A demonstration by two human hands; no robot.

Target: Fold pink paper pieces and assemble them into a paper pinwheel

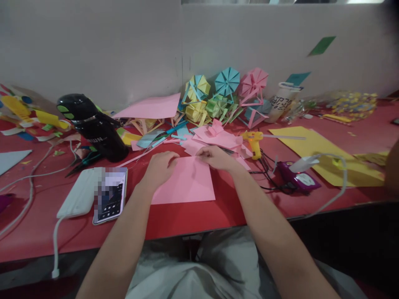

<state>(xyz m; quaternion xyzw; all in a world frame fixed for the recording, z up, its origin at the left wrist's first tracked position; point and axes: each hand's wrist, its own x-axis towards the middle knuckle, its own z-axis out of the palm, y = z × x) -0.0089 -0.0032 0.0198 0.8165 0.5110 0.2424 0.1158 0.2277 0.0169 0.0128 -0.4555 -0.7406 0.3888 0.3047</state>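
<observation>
A pink sheet of paper (pixel 190 185) lies flat on the table in front of me, its near edge a little short of the table's front edge. My left hand (pixel 161 168) is at its far left corner, fingers curved round the edge and thumb on the paper. At the far edge, right of the middle, my right hand (pixel 216 158) has its fingers pinched together on the same sheet. Just beyond both hands is a heap of folded and cut pink paper pieces (pixel 218 139).
Left of me are a black bottle (pixel 98 133), a phone (pixel 112 195) and a white power bank (pixel 81 193) with its cable. Paper umbrella models (pixel 227 82) line the wall. To the right are a yellow glue gun (pixel 254 144), a purple power socket (pixel 297 176) and yellow paper (pixel 330 162).
</observation>
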